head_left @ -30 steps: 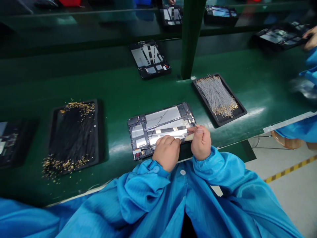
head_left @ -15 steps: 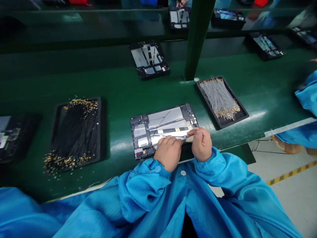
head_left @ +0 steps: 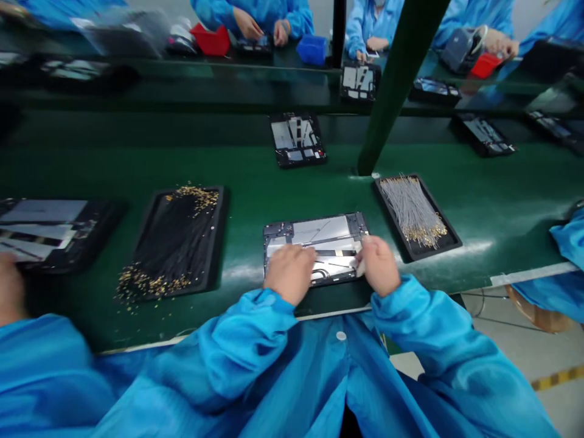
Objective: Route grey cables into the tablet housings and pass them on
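Lying flat at the near edge of the green worktop [head_left: 255,182], the opened tablet [head_left: 326,230] shows its silver plates and thin cables, right in front of the person. The left hand [head_left: 289,274] is on its near left part, fingers [head_left: 298,254] curled together, tips pressing the metal, gripping nothing I can see. The right hand [head_left: 382,266] sits at the tablet's right end, fingers closed around a small pale tool [head_left: 361,269]; its tip is too blurred to read. Just right, a tray of grey wires [head_left: 414,210]. Left, a tray of black wires [head_left: 176,240] with gold ends. Behind, a green post [head_left: 396,91] and another opened tablet [head_left: 297,140].
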Action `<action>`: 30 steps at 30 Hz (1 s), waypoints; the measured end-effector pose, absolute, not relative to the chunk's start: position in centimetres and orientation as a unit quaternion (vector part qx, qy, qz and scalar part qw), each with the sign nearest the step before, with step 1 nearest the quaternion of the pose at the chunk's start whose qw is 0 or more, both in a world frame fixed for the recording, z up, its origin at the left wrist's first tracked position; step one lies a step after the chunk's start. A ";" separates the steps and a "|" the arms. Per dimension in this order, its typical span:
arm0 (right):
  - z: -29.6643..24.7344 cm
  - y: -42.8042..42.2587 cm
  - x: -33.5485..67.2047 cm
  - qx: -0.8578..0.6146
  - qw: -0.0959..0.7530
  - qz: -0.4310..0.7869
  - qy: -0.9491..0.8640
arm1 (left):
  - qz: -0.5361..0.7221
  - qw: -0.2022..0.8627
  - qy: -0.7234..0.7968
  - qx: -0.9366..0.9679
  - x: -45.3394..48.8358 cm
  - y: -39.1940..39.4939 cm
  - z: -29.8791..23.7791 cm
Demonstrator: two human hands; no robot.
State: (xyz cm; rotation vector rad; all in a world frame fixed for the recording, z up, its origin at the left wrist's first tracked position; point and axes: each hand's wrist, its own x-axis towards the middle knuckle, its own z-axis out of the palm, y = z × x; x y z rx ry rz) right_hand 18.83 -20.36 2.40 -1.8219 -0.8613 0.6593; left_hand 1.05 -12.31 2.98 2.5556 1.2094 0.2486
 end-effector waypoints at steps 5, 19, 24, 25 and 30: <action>2.1 -22.9 23.2 -0.789 0.461 0.371 -0.166 | 0.087 0.440 0.646 0.618 -4.4 -11.4 3.4; 3.0 -19.9 14.2 -0.614 0.442 0.652 -0.044 | 0.233 0.813 0.503 0.178 0.6 -13.7 6.5; 3.2 -18.2 10.4 -0.605 0.464 0.627 -0.162 | 0.276 0.779 0.522 0.210 1.4 -14.2 7.7; 3.3 -18.2 10.6 -0.609 0.448 0.623 -0.199 | 0.294 0.770 0.524 0.216 1.2 -13.5 8.3; 2.5 -20.5 14.6 -0.725 0.389 0.450 -0.348 | 0.395 0.713 0.541 0.210 -0.4 -7.2 11.6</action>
